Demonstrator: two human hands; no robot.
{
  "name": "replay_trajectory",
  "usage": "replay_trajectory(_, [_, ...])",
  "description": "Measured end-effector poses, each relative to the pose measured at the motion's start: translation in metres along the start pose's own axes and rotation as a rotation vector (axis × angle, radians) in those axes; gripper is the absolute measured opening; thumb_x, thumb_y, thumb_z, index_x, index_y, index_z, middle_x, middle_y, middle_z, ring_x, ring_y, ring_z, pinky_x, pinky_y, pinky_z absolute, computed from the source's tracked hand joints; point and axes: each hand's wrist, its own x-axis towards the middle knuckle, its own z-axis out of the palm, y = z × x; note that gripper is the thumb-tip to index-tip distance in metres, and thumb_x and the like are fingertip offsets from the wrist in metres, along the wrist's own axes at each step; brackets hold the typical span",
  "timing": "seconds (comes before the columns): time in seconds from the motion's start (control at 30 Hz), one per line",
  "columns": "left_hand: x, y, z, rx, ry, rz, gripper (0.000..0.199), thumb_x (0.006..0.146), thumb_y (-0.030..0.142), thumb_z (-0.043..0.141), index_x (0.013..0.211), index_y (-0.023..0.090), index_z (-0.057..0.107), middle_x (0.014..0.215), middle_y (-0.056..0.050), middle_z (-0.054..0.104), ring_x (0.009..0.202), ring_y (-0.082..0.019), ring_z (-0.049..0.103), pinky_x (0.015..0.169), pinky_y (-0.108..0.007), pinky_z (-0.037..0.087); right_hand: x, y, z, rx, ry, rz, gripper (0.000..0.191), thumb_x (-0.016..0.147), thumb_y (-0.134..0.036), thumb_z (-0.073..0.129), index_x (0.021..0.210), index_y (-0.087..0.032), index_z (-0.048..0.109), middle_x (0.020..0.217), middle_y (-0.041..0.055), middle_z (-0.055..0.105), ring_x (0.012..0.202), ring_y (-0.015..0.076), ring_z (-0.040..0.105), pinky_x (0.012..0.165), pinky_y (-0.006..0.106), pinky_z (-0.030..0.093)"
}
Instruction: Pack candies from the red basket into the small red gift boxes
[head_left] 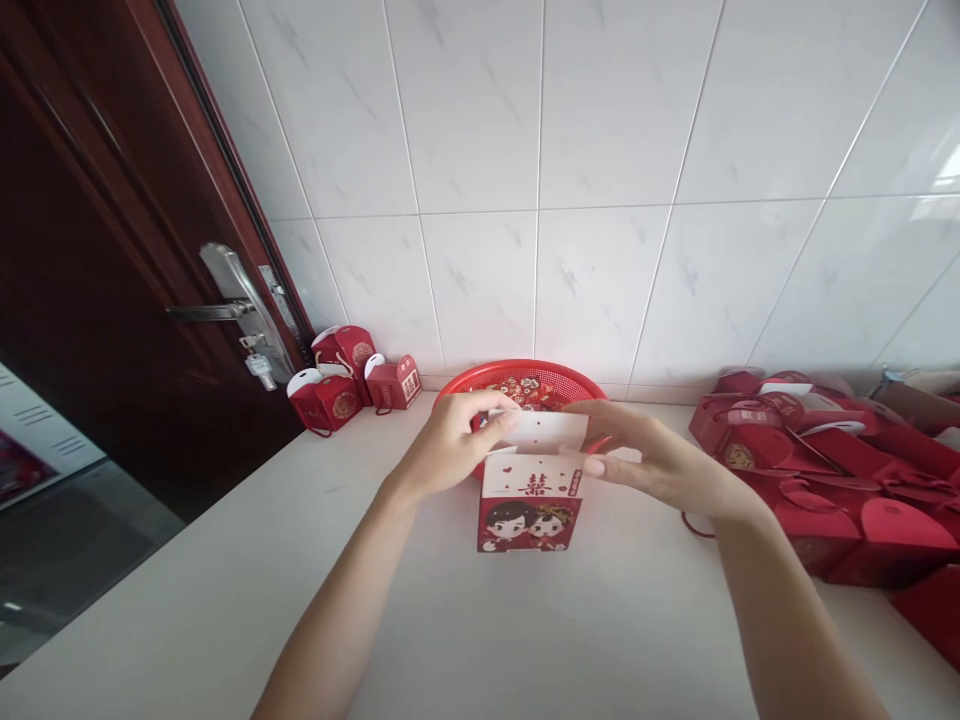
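Note:
A red and white paper gift box (529, 522) with two cartoon figures and a red character on its front stands upright on the white table, its top flaps raised. My left hand (459, 437) holds its upper left side, thumb and fingers closed at the raised back flap. On the upper right, my right hand (654, 458) has its thumb at the box's edge and its fingers curled behind. Just beyond the box sits a red plastic basket (480, 378) full of small red and gold wrapped pieces. The box and my hands hide part of it.
Several folded red gift boxes (341, 400) stand at the back left by the tiled wall (480, 290). A large heap of red boxes (817, 500) covers the table's right side. To the left is a dark wooden door (112, 200) with keys (259, 362) in its lock.

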Motion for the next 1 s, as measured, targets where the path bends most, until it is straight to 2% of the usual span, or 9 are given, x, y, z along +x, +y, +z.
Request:
replay_trajectory(0.07, [0.001, 0.000, -0.002, -0.113, 0.088, -0.030, 0.027, 0.090, 0.043, 0.061, 0.085, 0.019, 0.072, 0.091, -0.005, 0.075, 0.086, -0.022, 0.068, 0.074, -0.031, 0.054, 0.001, -0.001, -0.002, 0.137, 0.041, -0.047, 0.048, 0.094, -0.046, 0.068, 0.136, -0.025, 0.059, 0.108, 0.0069, 0.076, 0.099, 0.0235, 0.072, 0.086, 0.038, 0.058])
replay_trajectory(0.13, [0.001, -0.001, -0.003, -0.190, 0.149, -0.051, 0.028, 0.088, 0.045, 0.063, 0.086, 0.019, 0.072, 0.093, -0.005, 0.076, 0.089, -0.023, 0.069, 0.076, -0.032, 0.055, 0.003, -0.001, 0.001, 0.201, 0.077, -0.030, 0.047, 0.093, -0.046, 0.069, 0.134, -0.024, 0.061, 0.102, 0.0064, 0.076, 0.093, 0.0230, 0.072, 0.084, 0.038, 0.059])
replay_trajectory(0.23, [0.002, -0.005, -0.001, -0.223, 0.192, -0.064, 0.030, 0.087, 0.048, 0.066, 0.086, 0.019, 0.074, 0.094, -0.006, 0.077, 0.092, -0.025, 0.069, 0.080, -0.033, 0.054, 0.008, 0.001, 0.008, 0.186, 0.118, 0.000, 0.032, 0.094, -0.050, 0.067, 0.107, -0.021, 0.073, 0.090, 0.0053, 0.075, 0.084, 0.0218, 0.070, 0.074, 0.035, 0.059])
replay_trajectory(0.3, [0.003, -0.007, 0.000, -0.224, 0.192, -0.075, 0.033, 0.087, 0.050, 0.066, 0.088, 0.018, 0.074, 0.095, -0.007, 0.077, 0.094, -0.026, 0.069, 0.081, -0.034, 0.055, 0.010, 0.003, 0.012, 0.160, 0.154, -0.007, 0.035, 0.093, -0.053, 0.066, 0.084, -0.019, 0.073, 0.082, 0.0047, 0.073, 0.077, 0.0199, 0.066, 0.069, 0.032, 0.056])
replay_trajectory(0.37, [0.003, -0.009, 0.001, -0.234, 0.202, -0.073, 0.035, 0.087, 0.053, 0.067, 0.093, 0.019, 0.075, 0.102, -0.007, 0.078, 0.101, -0.027, 0.069, 0.084, -0.034, 0.055, 0.011, 0.004, 0.014, 0.172, 0.197, -0.003, 0.040, 0.091, -0.054, 0.067, 0.073, -0.019, 0.071, 0.076, 0.0041, 0.071, 0.072, 0.0187, 0.063, 0.065, 0.031, 0.052])
replay_trajectory(0.47, [0.003, -0.009, 0.001, -0.294, 0.184, -0.068, 0.040, 0.089, 0.056, 0.066, 0.103, 0.020, 0.075, 0.110, -0.008, 0.077, 0.109, -0.027, 0.069, 0.087, -0.034, 0.056, 0.011, 0.005, 0.015, 0.240, 0.281, 0.029, 0.041, 0.087, -0.056, 0.071, 0.070, -0.019, 0.070, 0.072, 0.0037, 0.069, 0.070, 0.0187, 0.062, 0.064, 0.031, 0.050])
replay_trajectory(0.63, [0.003, -0.007, 0.002, -0.406, -0.001, -0.030, 0.039, 0.087, 0.048, 0.074, 0.113, 0.019, 0.074, 0.110, -0.009, 0.077, 0.099, -0.024, 0.072, 0.087, -0.035, 0.058, 0.010, 0.004, 0.014, 0.404, 0.404, 0.044, 0.041, 0.081, -0.054, 0.078, 0.063, -0.019, 0.066, 0.068, 0.0030, 0.067, 0.066, 0.0178, 0.061, 0.061, 0.030, 0.049])
replay_trajectory(0.87, [0.001, -0.006, 0.006, -0.337, 0.056, -0.003, 0.031, 0.091, 0.045, 0.070, 0.103, 0.017, 0.077, 0.101, -0.009, 0.078, 0.093, -0.025, 0.071, 0.087, -0.038, 0.059, 0.010, 0.005, 0.014, 0.475, 0.380, 0.042, 0.031, 0.079, -0.046, 0.082, 0.068, -0.019, 0.071, 0.072, 0.0031, 0.070, 0.070, 0.0178, 0.063, 0.064, 0.029, 0.049])
replay_trajectory(1.0, [0.000, -0.004, 0.007, -0.375, 0.054, 0.010, 0.032, 0.090, 0.043, 0.072, 0.108, 0.018, 0.077, 0.106, -0.008, 0.078, 0.096, -0.024, 0.071, 0.090, -0.036, 0.057, 0.010, 0.004, 0.014, 0.470, 0.384, 0.041, 0.033, 0.079, -0.047, 0.083, 0.068, -0.018, 0.071, 0.071, 0.0035, 0.069, 0.069, 0.0181, 0.063, 0.063, 0.029, 0.049])
